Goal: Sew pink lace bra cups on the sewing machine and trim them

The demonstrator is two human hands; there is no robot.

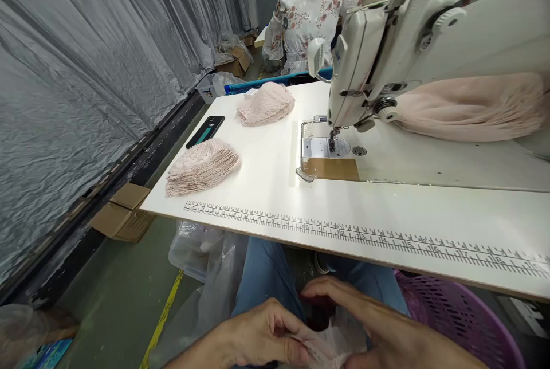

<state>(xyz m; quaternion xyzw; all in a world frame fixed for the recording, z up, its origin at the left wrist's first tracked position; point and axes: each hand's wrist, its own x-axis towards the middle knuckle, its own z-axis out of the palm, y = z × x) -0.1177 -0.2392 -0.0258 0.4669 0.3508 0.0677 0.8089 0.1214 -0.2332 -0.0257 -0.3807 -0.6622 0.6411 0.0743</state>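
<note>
Sheer cloth (337, 336), smooth glossy tabletop (266, 157)

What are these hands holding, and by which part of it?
Sheer pale fabric: the left hand pinches it at its left side. Whether the right hand grips it is unclear.

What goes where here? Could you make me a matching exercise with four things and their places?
Things:
1. Sheer pale fabric
2. Flat black object
3. Purple basket
4. Cardboard box

Places:
A. On the white table, next to a lacy stack
B. Off the table's left end, near the silver curtain
C. Between the left hand and the right hand
D. Below the table's front edge, at the picture's right

Pairs: 1-C, 2-A, 3-D, 4-B
</note>
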